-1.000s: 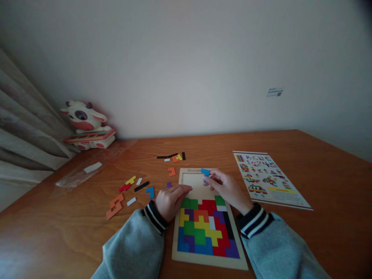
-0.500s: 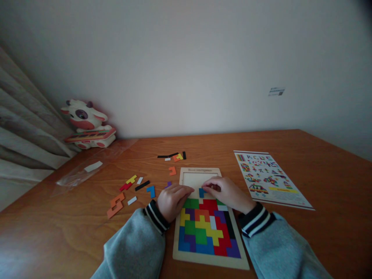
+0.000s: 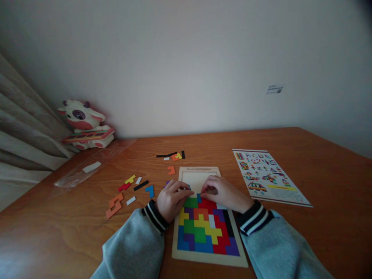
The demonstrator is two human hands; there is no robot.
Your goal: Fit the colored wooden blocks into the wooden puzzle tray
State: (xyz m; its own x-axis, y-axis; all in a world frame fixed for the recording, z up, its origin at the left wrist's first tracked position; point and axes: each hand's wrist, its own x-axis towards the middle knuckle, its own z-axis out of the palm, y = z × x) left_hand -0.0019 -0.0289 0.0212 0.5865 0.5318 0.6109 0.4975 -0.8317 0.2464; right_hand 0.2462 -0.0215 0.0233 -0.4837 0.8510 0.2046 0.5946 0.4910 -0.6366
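Right hand (image 3: 223,192): thumb and fingertips pinched together on blue piece (image 3: 199,198), within tray (image 3: 209,260) and partly hidden by the fingers. Green piece (image 3: 191,202) just left of the grip; red piece (image 3: 208,204) on its near side. Left hand (image 3: 173,197): bent fingers over tray's left edge, left of the grip; cannot tell whether it holds anything.

Handling (judged): blue piece looks thin, flat and stiff; probably light, a little slick, not fragile. Best hold: opposite side edges, 2 fingertips, since the flat face offers little purchase.

Writing: faint line on tray's far rim, beyond the grip; last word looks like "Intelligence". Printed sheet (image 3: 270,176), right of the grip: coloured figures, text too small to read. Wall label (image 3: 274,89), beyond the grip and rightward: illegible lines, 1 square code. No brand made out.
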